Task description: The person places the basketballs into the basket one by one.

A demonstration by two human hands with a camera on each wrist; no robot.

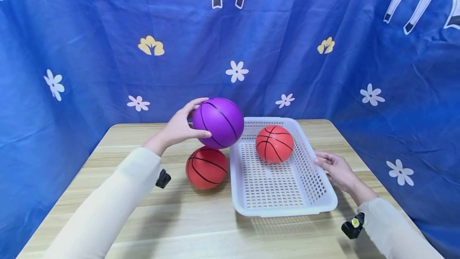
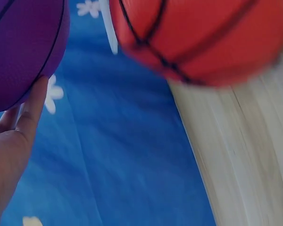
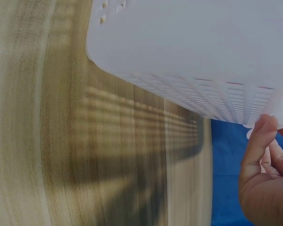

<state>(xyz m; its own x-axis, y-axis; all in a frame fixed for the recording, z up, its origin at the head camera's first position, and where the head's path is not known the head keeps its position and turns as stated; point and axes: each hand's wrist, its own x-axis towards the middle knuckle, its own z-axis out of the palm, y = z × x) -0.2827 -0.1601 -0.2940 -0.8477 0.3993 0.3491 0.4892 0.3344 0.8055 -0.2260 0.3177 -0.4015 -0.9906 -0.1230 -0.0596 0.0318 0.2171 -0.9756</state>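
Observation:
My left hand (image 1: pixel 181 127) grips a purple ball (image 1: pixel 221 123) with black lines, thumb on its near side and fingers behind. The ball is held up beside the left rim of a white plastic basket (image 1: pixel 238 209). Beneath it, a red ball (image 1: pixel 206 170) sits on the table against or close by the basket's left side; in the left wrist view this red ball (image 2: pixel 203 37) looms large. Inside the basket, toward the back, lies another red ball (image 1: pixel 274 144). My right hand (image 1: pixel 338 171) pinches the basket's right rim, its fingers partly hidden below the edge in the right wrist view.
A light wood table (image 1: pixel 172 227) carries everything. Behind and at both sides hangs a blue curtain (image 1: pixel 201 51) with flowers and animal prints. Small black devices are worn at the left wrist (image 1: pixel 163 179) and right wrist (image 1: pixel 353 226).

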